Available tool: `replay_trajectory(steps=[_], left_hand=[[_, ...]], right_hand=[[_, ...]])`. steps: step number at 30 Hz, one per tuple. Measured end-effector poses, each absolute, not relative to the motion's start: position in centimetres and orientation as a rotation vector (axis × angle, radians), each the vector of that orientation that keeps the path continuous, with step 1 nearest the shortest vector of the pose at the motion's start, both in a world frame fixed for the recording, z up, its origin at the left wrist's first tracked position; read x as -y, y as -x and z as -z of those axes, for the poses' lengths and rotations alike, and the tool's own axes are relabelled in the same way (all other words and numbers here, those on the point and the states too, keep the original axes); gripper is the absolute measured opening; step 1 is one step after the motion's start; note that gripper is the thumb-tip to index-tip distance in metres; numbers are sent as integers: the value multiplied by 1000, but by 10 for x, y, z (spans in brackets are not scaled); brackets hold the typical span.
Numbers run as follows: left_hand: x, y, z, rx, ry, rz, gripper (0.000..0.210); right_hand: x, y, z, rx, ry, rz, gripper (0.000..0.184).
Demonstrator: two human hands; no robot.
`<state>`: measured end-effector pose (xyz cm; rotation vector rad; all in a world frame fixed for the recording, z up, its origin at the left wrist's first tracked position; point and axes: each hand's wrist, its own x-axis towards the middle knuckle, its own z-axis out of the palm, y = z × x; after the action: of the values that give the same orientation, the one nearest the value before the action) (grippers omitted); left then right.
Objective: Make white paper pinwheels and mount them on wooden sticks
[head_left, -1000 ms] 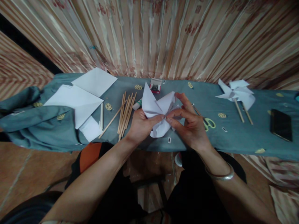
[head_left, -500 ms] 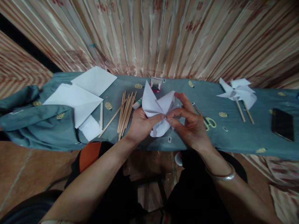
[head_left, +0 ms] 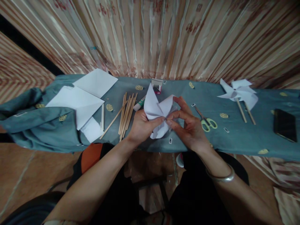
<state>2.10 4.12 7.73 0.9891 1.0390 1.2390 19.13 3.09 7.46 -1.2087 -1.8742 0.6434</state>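
A white paper pinwheel (head_left: 152, 103) is held up over the front of the table, between my two hands. My left hand (head_left: 142, 125) grips it from the left, its thumb pressed at the centre and its other fingers hidden behind the paper. At that same centre, the thumb and index finger of my right hand (head_left: 187, 125) are pinched together. Whatever small thing lies between those fingertips is too small to make out. Behind the pinwheel stands a small open red-and-white box (head_left: 157, 86) with dark bits inside.
Left of my hands lie several wooden sticks (head_left: 126, 115), a glue tube (head_left: 140, 104) and white paper sheets (head_left: 89, 103). To the right are green-handled scissors (head_left: 208, 122), finished pinwheels (head_left: 239, 90) on sticks and a phone (head_left: 284, 125). A striped curtain (head_left: 150, 37) hangs behind the table.
My right hand has shifted slightly left and down, and the scissors show more fully beside it. Both hands keep hold at the pinwheel's centre.
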Motion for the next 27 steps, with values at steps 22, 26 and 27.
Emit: replay_trajectory(steps=[22,26,27], left_hand=[[-45,-16,-75,-1056,-962,-1143,34],[-46,-18,-75,-1046,-916,-1187,33],[-46,-18,-74,-1036,-894,-1200,33]], right_hand=[[-37,-185,-64,1647,1184,-916,14],[-36,-182,-63,1635,1184,-872,12],[-35,-181,-63,1630,1183,-862,12]])
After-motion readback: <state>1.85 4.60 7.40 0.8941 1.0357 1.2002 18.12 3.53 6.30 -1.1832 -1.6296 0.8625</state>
